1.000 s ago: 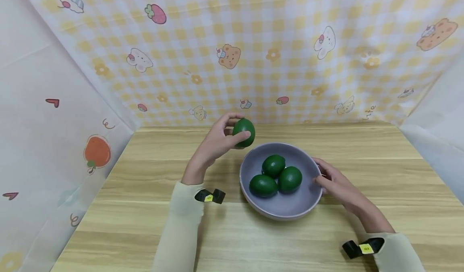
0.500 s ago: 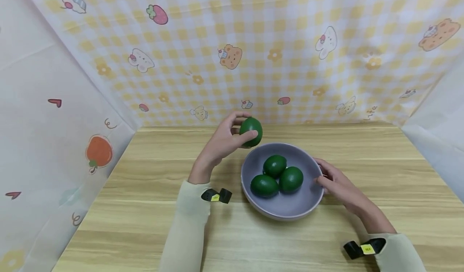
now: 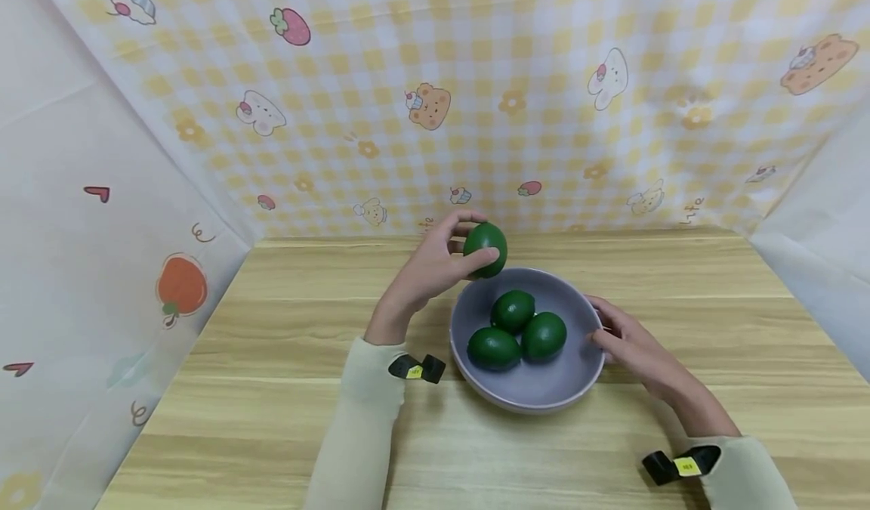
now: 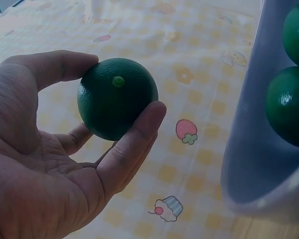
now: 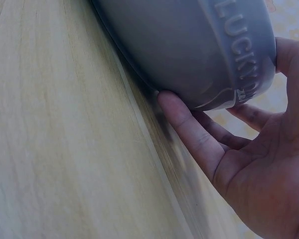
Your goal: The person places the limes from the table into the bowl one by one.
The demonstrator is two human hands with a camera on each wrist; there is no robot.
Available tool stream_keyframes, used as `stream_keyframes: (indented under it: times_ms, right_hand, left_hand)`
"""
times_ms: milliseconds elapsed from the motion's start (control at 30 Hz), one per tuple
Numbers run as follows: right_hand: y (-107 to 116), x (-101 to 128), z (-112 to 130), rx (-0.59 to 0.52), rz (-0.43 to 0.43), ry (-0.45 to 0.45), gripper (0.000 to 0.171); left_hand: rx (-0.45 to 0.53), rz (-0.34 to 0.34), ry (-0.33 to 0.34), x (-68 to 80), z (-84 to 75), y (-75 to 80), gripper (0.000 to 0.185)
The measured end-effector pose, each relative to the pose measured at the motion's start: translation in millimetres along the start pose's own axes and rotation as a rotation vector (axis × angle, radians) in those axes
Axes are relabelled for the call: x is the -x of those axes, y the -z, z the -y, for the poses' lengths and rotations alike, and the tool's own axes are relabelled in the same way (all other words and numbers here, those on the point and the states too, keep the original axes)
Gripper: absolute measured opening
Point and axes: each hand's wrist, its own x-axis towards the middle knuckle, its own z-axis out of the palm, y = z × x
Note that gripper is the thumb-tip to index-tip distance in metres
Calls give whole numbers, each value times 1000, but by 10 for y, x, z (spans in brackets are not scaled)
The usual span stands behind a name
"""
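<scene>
My left hand [image 3: 435, 267] pinches a dark green lime [image 3: 485, 248] between thumb and fingers, just above the far left rim of the grey bowl [image 3: 544, 393]. The left wrist view shows the same lime [image 4: 117, 97] held in the fingertips, with the bowl [image 4: 254, 164] to its right. Three more limes [image 3: 518, 329] lie together inside the bowl. My right hand [image 3: 628, 341] rests against the bowl's right side, thumb on the rim. In the right wrist view the fingers [image 5: 194, 132] lie under the bowl's wall [image 5: 189, 45].
The bowl stands on a light wooden table [image 3: 272, 419]. A yellow checked cloth with cartoon prints [image 3: 476, 94] closes off the back, and pale sheets [image 3: 81, 253] hang at both sides.
My left hand has carried the lime to the right, from beside the bowl to over its far left rim. The right hand and bowl have stayed put.
</scene>
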Motion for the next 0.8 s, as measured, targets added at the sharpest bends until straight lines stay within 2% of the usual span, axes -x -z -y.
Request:
stream_keyframes:
  times_ms: [400,633,800]
  right_hand:
    - [8,-2,-8,0,3,7,63]
    - [8,-5,-6,-2,4,16,62]
    - [10,3,-1,-4,4,7,62]
  left_hand:
    - [-61,29,18,-24,-36,-119,51]
    - [-125,47,-6,-37,-35,-147,55]
    - [-187,64,-39,-27,-58,-157,52]
